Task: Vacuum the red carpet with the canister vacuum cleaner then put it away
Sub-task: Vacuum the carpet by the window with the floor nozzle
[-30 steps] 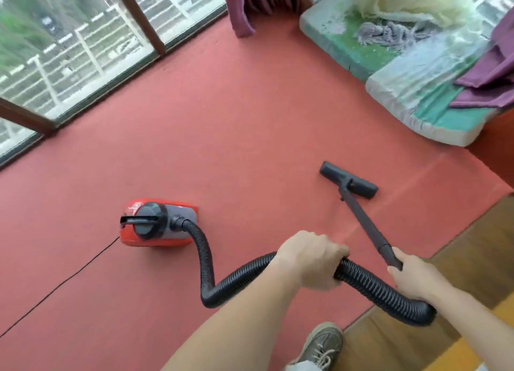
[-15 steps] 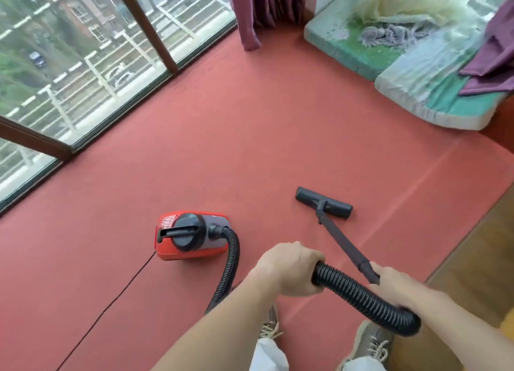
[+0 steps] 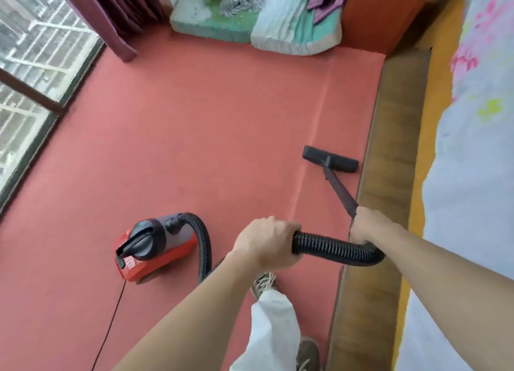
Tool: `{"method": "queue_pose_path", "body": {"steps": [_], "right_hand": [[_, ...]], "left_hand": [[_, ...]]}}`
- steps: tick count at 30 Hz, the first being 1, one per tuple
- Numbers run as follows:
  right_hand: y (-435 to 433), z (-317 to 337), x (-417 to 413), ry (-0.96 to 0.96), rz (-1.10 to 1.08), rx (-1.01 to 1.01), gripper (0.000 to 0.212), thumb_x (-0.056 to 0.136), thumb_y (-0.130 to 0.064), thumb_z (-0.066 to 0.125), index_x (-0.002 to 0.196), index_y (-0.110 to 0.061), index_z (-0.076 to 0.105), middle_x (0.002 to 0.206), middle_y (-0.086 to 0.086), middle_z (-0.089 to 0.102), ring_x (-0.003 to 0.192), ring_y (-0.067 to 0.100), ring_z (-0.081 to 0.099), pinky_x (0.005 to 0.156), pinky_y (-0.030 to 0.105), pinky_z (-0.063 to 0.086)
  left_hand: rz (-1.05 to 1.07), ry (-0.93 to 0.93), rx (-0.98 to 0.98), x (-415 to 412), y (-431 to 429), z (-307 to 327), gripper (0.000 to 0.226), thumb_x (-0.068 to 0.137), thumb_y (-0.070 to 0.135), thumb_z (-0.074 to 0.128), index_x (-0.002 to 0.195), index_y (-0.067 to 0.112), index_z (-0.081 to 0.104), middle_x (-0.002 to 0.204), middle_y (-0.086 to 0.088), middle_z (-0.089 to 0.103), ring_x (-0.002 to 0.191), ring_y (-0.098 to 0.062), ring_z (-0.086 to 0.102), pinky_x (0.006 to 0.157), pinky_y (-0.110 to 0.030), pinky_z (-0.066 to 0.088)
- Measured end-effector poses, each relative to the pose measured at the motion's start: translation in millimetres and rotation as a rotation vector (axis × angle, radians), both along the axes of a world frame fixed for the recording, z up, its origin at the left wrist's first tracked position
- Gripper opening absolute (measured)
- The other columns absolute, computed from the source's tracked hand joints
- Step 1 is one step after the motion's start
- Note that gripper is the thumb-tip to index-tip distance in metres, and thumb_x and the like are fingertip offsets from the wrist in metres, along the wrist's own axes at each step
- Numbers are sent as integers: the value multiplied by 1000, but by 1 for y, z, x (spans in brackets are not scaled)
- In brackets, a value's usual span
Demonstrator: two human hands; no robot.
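Observation:
A red canister vacuum (image 3: 155,248) with a black handle stands on the red carpet (image 3: 208,126) at lower left. Its black ribbed hose (image 3: 333,248) loops up to my hands. My left hand (image 3: 268,244) grips the hose. My right hand (image 3: 367,226) grips the near end of the dark wand (image 3: 338,188), where it meets the hose. The black floor head (image 3: 329,159) lies flat on the carpet near its right edge.
A thin black power cord (image 3: 111,320) trails from the canister toward the bottom edge. A wooden strip (image 3: 386,176) and a bed with flowered sheet (image 3: 472,148) run along the right. Folded mattresses (image 3: 258,23) lie at the back, a curtain (image 3: 111,15) and window (image 3: 30,65) at left.
The view has swung right, bringing the bed in. The floor head has moved to the carpet's right edge, and the canister has turned and sits nearer my feet. Both hands keep their grip.

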State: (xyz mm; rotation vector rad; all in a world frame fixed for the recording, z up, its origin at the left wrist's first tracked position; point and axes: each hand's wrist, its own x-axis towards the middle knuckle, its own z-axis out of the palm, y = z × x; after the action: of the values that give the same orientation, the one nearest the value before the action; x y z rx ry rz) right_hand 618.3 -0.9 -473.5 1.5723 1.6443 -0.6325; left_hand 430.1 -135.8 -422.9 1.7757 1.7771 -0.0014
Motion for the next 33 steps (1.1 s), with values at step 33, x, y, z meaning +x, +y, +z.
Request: {"method": "queue_pose_path", "body": {"steps": [33], "right_hand": [[-431,-10,4,27,-313,-86,79,86,-6,49,155,-25,14,92,5,53,80,25,58,70,36,51]], "left_hand": [[-385,-31,-119,-37,-342,-7,21,75,43,54,77,23,50,64,4,56,64,-26,59,61,-38,53]]}}
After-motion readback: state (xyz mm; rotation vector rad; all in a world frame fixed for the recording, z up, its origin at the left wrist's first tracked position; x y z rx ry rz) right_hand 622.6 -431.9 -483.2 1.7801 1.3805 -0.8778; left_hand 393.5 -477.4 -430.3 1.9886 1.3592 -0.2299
